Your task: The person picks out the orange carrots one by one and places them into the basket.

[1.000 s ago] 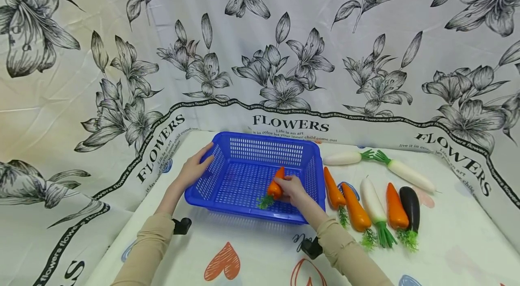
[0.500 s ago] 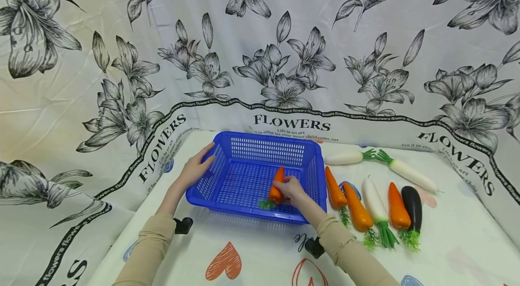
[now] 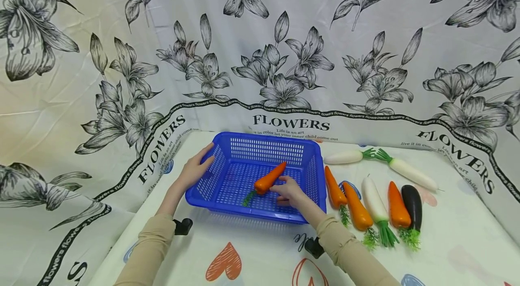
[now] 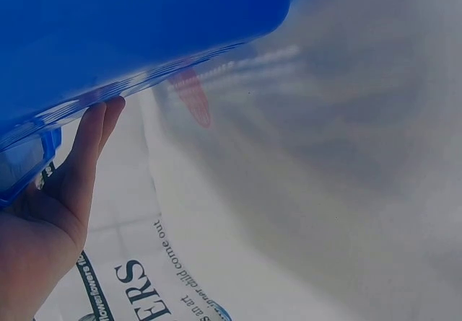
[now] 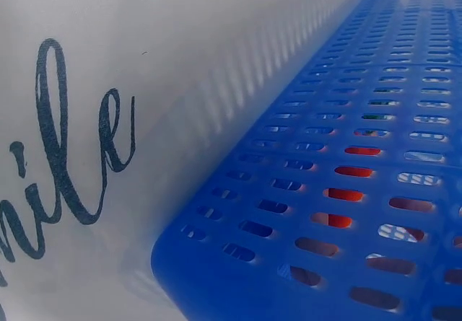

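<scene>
A blue plastic basket (image 3: 260, 211) with slotted walls stands on the cloth-covered table. My left hand (image 3: 194, 171) grips its left rim, the thumb over the edge; the left wrist view has the fingers (image 4: 92, 130) along the outer wall. Inside the basket an orange carrot (image 3: 270, 178) lies slantwise, tip to the far right, green top (image 3: 248, 198) to the near left. Close beside its right side is my right hand (image 3: 290, 191), fingers loosely bent and holding nothing, a fingertip right at the carrot. Through the slots in the right wrist view the carrot (image 5: 345, 195) shows as orange patches.
Right of the basket lie more carrots (image 3: 356, 207), a white radish (image 3: 374, 198) and an eggplant (image 3: 412, 207). Two further white radishes, one at the left (image 3: 344, 157) and one at the right (image 3: 412, 175), lie behind them. A flowered curtain (image 3: 284, 74) hangs at the back.
The right hand has let go of the carrot, which now lies turned, its green top further left. The left hand has stayed on the basket rim.
</scene>
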`<state>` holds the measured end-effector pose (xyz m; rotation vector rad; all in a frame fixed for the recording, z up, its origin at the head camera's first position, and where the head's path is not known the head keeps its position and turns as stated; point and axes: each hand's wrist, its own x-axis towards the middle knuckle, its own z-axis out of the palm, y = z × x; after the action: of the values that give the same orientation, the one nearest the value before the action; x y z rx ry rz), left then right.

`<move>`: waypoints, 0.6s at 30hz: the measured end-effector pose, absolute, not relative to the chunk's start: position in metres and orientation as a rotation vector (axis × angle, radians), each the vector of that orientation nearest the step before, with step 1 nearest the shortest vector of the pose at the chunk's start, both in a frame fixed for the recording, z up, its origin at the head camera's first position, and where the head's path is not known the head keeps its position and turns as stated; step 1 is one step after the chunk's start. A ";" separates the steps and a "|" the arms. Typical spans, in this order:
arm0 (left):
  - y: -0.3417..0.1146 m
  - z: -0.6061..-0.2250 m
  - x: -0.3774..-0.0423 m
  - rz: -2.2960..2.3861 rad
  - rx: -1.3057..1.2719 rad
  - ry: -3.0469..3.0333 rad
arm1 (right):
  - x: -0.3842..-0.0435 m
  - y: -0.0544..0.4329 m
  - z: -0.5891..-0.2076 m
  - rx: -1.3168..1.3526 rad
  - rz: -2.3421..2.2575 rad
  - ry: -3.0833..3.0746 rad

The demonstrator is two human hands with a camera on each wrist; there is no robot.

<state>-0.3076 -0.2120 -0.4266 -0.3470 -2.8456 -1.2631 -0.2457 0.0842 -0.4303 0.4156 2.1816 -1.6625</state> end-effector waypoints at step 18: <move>-0.213 -0.428 -0.309 -1.248 -0.348 -2.845 | -0.247 0.085 -0.429 0.393 -1.669 2.174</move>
<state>-0.3085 -0.2127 -0.4278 -0.3475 -2.8450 -1.2478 -0.2469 0.0850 -0.4292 0.3927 2.1741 -1.6687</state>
